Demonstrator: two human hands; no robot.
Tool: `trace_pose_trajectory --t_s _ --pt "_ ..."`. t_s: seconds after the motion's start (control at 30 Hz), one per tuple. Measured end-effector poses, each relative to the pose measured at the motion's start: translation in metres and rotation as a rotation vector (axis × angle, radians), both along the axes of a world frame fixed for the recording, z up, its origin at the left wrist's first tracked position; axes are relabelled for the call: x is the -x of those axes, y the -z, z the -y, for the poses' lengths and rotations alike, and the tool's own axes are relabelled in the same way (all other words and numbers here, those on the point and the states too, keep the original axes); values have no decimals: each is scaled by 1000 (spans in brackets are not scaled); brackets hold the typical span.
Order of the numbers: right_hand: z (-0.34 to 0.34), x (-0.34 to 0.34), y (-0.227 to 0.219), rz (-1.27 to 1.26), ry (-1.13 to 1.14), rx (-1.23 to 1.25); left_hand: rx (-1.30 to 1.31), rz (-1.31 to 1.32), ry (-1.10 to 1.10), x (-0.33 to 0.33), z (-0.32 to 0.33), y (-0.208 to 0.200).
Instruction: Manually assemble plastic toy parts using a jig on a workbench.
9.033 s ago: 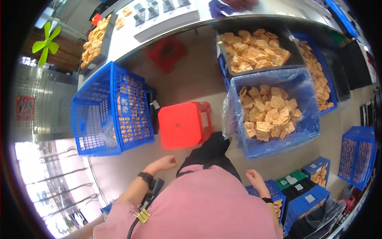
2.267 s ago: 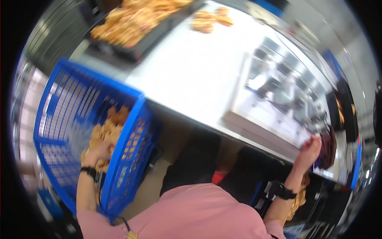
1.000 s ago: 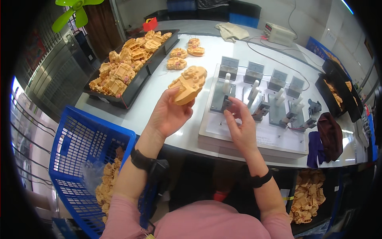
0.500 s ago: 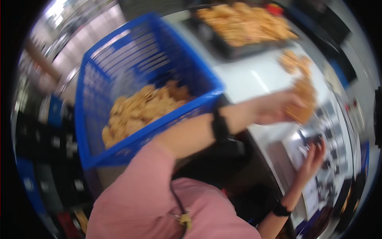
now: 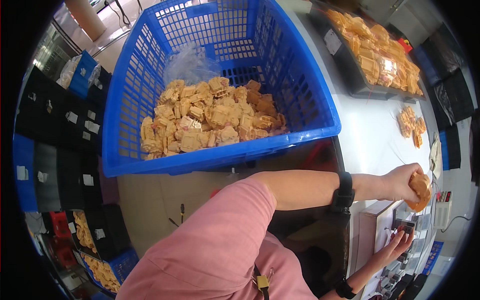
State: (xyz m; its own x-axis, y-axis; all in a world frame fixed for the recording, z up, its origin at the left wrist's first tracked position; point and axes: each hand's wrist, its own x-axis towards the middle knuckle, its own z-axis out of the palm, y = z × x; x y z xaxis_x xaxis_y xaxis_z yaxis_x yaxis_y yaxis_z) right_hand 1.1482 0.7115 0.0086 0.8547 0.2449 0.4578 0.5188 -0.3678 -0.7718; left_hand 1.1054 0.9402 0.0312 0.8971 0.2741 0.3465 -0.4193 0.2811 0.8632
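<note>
Tan part (image 5: 421, 190) clamped in the left hand (image 5: 398, 184), up over the bench (image 5: 367, 130) near the fixture (image 5: 370, 234)

Right hand (image 5: 397, 246) is at the fixture's dark block (image 5: 406, 227); can't tell from here if it's pinching or just touching. Big blue basket (image 5: 225, 159) with a heap of similar parts plus a plastic bag (image 5: 190, 65) hogs the spot along the bench edge. Black tray (image 5: 345, 69) piled with more, few loose ones (image 5: 410, 122) beside it. Bench top's white, and stacked crates (image 5: 50, 110) line the floor (image 5: 150, 200) over left.
</note>
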Motion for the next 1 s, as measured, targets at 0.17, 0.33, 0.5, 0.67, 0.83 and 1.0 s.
trace_pose_trajectory --t_s 0.17,0.33,0.5,0.67,0.83,1.0 --pt "11 -7 2 13 3 -13 345 37 76 -20 -9 21" --pt "-8 7 -5 -48 -88 -140 190 30 64 -18 -35 29" --pt "-13 12 -4 -110 -141 -220 -159 -151 -25 -43 -45 -3" --pt "-5 20 -16 -18 -139 -229 -907 249 -247 -106 -4 -30" --pt "-5 20 -18 -31 -183 -213 -1397 409 -171 -110 16 -53" --pt "-7 18 -21 -6 -191 -241 -1612 618 -220 -97 26 -57"
